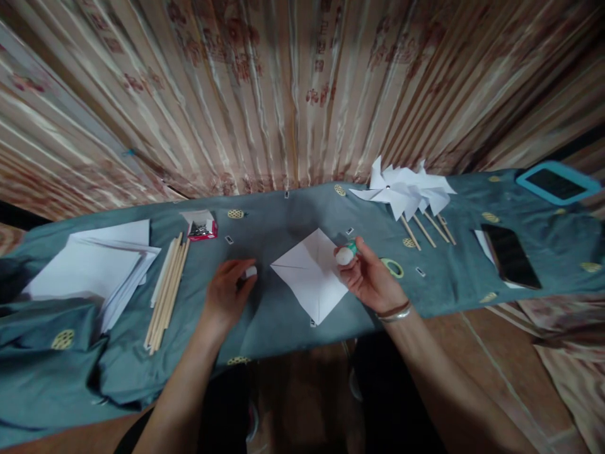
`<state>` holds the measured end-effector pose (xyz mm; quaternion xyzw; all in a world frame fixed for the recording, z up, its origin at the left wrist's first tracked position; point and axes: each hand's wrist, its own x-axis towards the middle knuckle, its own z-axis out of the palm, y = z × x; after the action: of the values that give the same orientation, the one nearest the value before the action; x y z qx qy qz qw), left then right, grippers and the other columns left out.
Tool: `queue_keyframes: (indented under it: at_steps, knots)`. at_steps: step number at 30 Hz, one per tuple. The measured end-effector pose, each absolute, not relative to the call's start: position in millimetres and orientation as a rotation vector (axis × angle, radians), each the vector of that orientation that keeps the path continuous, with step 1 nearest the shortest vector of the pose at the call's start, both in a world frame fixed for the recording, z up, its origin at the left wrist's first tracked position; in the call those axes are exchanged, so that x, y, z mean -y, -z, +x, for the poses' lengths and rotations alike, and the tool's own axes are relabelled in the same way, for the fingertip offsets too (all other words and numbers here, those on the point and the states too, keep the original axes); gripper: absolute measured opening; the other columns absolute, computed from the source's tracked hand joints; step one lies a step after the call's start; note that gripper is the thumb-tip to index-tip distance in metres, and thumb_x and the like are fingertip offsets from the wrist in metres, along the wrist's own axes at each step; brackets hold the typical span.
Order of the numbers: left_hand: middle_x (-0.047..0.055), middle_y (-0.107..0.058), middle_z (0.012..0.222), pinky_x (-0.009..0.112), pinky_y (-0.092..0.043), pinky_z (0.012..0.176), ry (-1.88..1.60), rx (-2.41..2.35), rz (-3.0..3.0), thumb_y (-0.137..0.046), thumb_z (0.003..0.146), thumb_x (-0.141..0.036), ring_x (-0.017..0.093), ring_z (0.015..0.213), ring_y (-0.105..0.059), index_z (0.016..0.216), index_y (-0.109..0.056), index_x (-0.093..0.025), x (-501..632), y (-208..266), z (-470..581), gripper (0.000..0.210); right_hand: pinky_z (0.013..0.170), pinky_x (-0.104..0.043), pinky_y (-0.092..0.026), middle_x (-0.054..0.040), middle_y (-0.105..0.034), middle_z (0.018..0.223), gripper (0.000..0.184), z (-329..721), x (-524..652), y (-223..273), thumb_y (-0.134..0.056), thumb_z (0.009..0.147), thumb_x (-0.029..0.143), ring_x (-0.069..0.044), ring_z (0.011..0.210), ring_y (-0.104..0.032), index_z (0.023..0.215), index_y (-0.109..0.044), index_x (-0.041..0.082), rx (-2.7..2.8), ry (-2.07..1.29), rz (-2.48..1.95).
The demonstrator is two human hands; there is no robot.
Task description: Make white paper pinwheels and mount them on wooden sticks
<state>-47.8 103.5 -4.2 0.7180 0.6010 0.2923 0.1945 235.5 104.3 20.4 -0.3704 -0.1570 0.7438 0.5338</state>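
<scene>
My right hand point(371, 277) is closed around a green and white glue stick point(346, 255), its round white end facing me. It hovers over the right corner of a square white sheet of paper point(312, 274), which lies like a diamond with crease or cut lines running in from its corners. To the left of the sheet, my left hand point(229, 293) pinches a small white cap point(249, 272) between thumb and fingers. Just beyond my right hand, a light green ring, like a roll of tape point(393, 268), rests on the cloth.
Several paper pinwheels on sticks point(401, 189) lie at the back right. A phone point(510, 255) and a blue-framed tablet point(558, 183) are farther right. On the left are wooden sticks point(167, 293), a small red box of metal pins point(202, 227) and stacked white paper point(89, 261). A curtain point(283, 94) hangs behind.
</scene>
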Motion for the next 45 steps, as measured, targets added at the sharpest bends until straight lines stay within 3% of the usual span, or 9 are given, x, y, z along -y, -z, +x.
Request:
queue_keyframes:
  at_steps: [5,9,12,16,19,26,34,45]
  knots:
    - [0.011,-0.065,0.111,0.043,-0.05,0.092,-0.835,-1.751,2.157,-0.047,0.087,-0.033,0.027,0.106,-0.059,0.119,-0.062,-0.017,-107,20,-59,0.039,0.043,-0.008,-0.046,0.0032,-0.068,0.068,0.021,242,-104,-24,-0.071,0.082,0.037,-0.002,0.049,-0.053,0.078,-0.064,0.017,0.188,-1.929,-0.786]
    - [0.012,-0.065,0.111,0.048,-0.049,0.092,-0.852,-1.778,2.273,-0.049,0.088,-0.034,0.029,0.106,-0.058,0.12,-0.061,-0.016,-108,18,-65,0.038,0.046,-0.009,-0.047,0.0029,-0.069,0.07,0.019,241,-103,-21,-0.073,0.079,0.034,-0.003,0.053,-0.057,0.077,-0.063,0.018,0.185,-1.907,-0.801]
    - [0.014,-0.061,0.123,0.051,-0.046,0.097,-0.954,-1.796,2.404,-0.05,0.089,-0.026,0.031,0.116,-0.053,0.125,-0.056,-0.015,-107,12,-57,0.038,0.046,-0.011,-0.048,0.002,-0.071,0.072,0.018,239,-101,-20,-0.074,0.077,0.033,-0.004,0.052,-0.057,0.077,-0.065,0.018,0.197,-1.854,-0.869]
    - [0.009,-0.059,0.123,0.045,-0.045,0.102,-1.113,-1.58,2.532,-0.044,0.093,-0.016,0.024,0.12,-0.051,0.122,-0.057,-0.021,-99,8,-21,0.032,0.049,-0.018,-0.048,-0.0005,-0.073,0.074,0.016,234,-98,-25,-0.074,0.073,0.033,-0.008,0.055,-0.059,0.077,-0.069,0.018,0.428,-1.613,-1.049]
    - [0.011,-0.055,0.134,0.045,-0.044,0.104,-0.908,-1.335,2.561,-0.043,0.095,-0.021,0.024,0.127,-0.046,0.123,-0.057,-0.019,-87,10,14,0.031,0.051,-0.02,-0.045,-0.0018,-0.074,0.079,0.018,232,-97,-28,-0.077,0.069,0.032,-0.009,0.056,-0.057,0.079,-0.07,0.018,0.621,-1.414,-1.142]
    - [0.017,-0.038,0.15,0.062,-0.026,0.111,-0.528,-1.248,2.56,-0.051,0.092,-0.04,0.034,0.143,-0.027,0.133,-0.054,-0.024,-73,15,51,0.044,0.051,-0.023,-0.041,-0.0012,-0.07,0.07,0.029,228,-103,-12,-0.078,0.067,0.043,-0.009,0.055,-0.053,0.078,-0.07,0.018,0.779,-1.245,-1.321]
    - [0.017,-0.039,0.15,0.059,-0.026,0.112,-0.488,-1.259,2.563,-0.05,0.092,-0.045,0.036,0.143,-0.026,0.132,-0.056,-0.023,-74,20,50,0.046,0.051,-0.024,-0.041,-0.0008,-0.069,0.069,0.038,229,-105,-4,-0.08,0.063,0.051,-0.009,0.054,-0.052,0.077,-0.067,0.018,0.889,-1.193,-1.408]
    - [0.02,-0.038,0.15,0.061,-0.027,0.111,-0.523,-1.235,2.539,-0.053,0.091,-0.043,0.038,0.143,-0.026,0.13,-0.056,-0.021,-74,20,50,0.045,0.053,-0.026,-0.043,0.0006,-0.067,0.07,0.026,228,-105,1,-0.074,0.075,0.045,-0.011,0.056,-0.053,0.083,-0.067,0.021,1.097,-1.122,-1.424]
